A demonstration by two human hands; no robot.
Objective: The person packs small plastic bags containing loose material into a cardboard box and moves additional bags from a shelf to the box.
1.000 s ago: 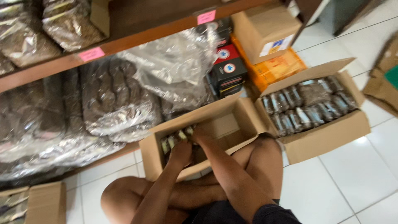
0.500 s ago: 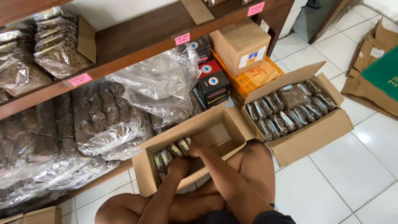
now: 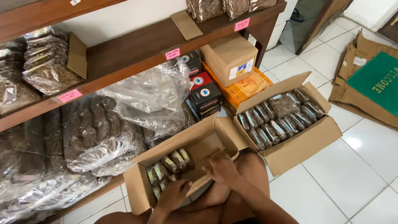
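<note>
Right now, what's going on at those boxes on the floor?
A person sits on the tiled floor by wooden shelves, both hands in a part-filled cardboard box at their knees. The left hand rests at the row of small clear packets of dark brown material; the right hand is over the box's empty half. A second open box beside it is full of similar packets.

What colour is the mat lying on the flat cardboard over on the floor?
The mat is dark green; the head view shows it at the right edge.
</note>
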